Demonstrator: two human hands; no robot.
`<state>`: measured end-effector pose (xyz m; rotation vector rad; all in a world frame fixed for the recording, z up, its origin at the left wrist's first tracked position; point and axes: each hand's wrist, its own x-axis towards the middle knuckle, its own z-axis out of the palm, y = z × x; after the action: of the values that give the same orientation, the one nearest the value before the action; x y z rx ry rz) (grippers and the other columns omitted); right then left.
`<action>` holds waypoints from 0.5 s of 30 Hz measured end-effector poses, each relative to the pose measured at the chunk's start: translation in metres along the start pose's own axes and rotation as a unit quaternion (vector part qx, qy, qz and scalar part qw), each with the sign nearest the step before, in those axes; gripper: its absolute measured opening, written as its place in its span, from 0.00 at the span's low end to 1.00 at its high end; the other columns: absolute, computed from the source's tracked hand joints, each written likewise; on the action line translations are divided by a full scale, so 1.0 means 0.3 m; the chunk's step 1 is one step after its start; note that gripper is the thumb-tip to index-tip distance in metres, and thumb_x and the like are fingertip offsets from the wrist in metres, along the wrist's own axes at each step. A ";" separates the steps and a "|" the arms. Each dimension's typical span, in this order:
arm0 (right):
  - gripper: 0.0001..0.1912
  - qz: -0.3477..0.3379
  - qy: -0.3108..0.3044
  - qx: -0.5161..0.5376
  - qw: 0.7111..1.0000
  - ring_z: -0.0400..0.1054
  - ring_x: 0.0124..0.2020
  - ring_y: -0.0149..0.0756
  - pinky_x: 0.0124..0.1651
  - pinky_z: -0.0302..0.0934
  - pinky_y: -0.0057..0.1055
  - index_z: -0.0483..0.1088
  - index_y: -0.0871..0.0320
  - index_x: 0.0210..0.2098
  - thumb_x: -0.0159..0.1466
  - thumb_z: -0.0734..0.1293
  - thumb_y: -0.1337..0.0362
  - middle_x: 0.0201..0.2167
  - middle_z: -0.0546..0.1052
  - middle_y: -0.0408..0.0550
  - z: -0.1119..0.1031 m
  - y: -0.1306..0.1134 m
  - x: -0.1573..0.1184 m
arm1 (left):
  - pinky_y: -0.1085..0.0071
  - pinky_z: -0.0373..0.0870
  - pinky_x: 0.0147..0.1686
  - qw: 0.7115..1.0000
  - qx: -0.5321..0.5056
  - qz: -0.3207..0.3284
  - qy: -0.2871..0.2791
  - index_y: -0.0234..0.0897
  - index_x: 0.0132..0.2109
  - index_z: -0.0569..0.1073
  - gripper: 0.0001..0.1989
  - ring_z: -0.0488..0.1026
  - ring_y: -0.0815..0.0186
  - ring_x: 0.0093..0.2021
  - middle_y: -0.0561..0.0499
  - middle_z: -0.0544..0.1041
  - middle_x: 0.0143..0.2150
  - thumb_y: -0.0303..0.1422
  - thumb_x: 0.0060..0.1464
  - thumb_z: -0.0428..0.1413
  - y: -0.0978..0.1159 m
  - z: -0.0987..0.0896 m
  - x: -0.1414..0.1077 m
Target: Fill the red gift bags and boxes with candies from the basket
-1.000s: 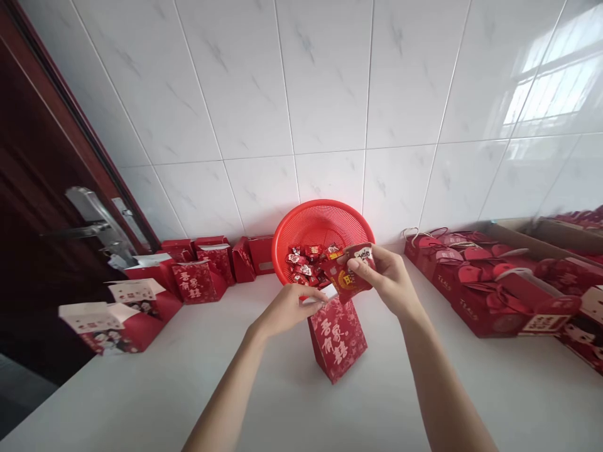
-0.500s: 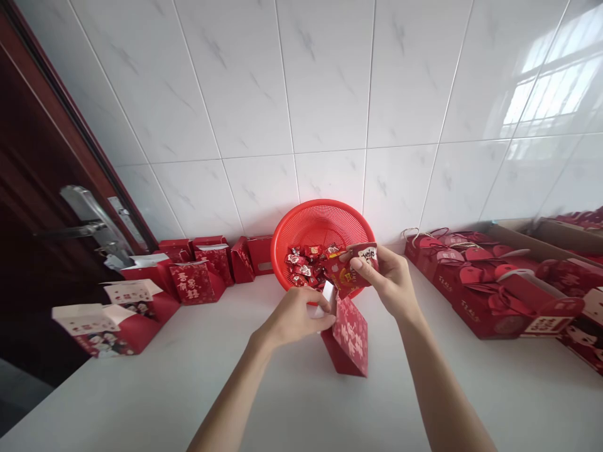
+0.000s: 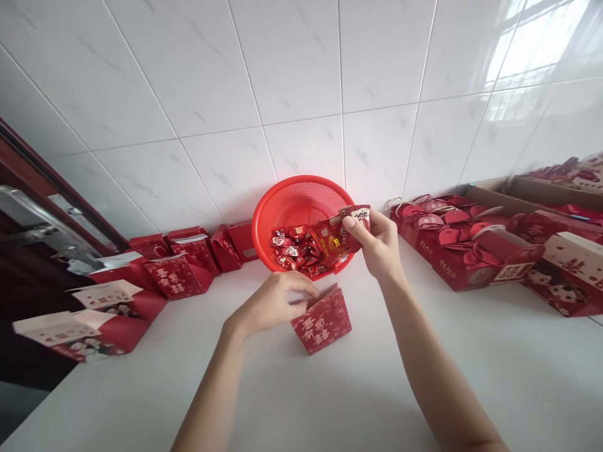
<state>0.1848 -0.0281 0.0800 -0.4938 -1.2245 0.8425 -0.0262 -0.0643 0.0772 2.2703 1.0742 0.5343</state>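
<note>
A red patterned paper box [image 3: 325, 321] with its top open stands tilted on the white table. My left hand [image 3: 273, 301] is at its upper left edge, thumb and fingers closed on the rim. My right hand [image 3: 377, 242] holds red candy packets [image 3: 335, 242], one with a pale label, between thumb and fingers over the right side of a red plastic basket [image 3: 301, 194]. Small red wrapped candies [image 3: 292, 245] lie in the bottom of the basket, just behind the box.
Several red boxes [image 3: 176, 276] stand at the left by the wall, some with white flaps raised [image 3: 56, 326]. At the right are red handled gift boxes [image 3: 461, 251] and open cardboard cartons [image 3: 494, 191]. A door handle [image 3: 28, 220] shows at far left.
The view has tilted and shifted. The paper box has turned so its lettered front faces me and its opening is up. My right hand still holds the packets over the basket.
</note>
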 end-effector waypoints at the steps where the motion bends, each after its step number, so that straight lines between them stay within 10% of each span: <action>1: 0.13 -0.006 0.017 0.003 1.000 0.73 0.33 0.37 0.35 0.69 0.33 0.76 0.57 0.36 0.60 0.73 0.53 0.33 0.80 0.47 -0.008 0.001 0.004 | 0.73 0.72 0.40 1.000 0.002 0.006 -0.018 0.40 0.37 0.82 0.14 0.77 0.65 0.39 0.53 0.81 0.39 0.21 0.50 0.54 0.002 0.003 -0.001; 15: 0.14 0.007 0.031 0.016 0.999 0.73 0.33 0.37 0.35 0.70 0.33 0.74 0.56 0.37 0.60 0.71 0.52 0.32 0.80 0.47 0.002 0.006 0.005 | 0.70 0.73 0.46 0.998 -0.040 -0.034 -0.046 0.41 0.42 0.82 0.15 0.78 0.61 0.44 0.52 0.82 0.44 0.24 0.48 0.57 0.004 0.010 -0.001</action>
<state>0.1840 -0.0258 0.0797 -0.5005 -1.1498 0.8512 -0.0239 -0.0660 0.0759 2.1595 1.0623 0.4330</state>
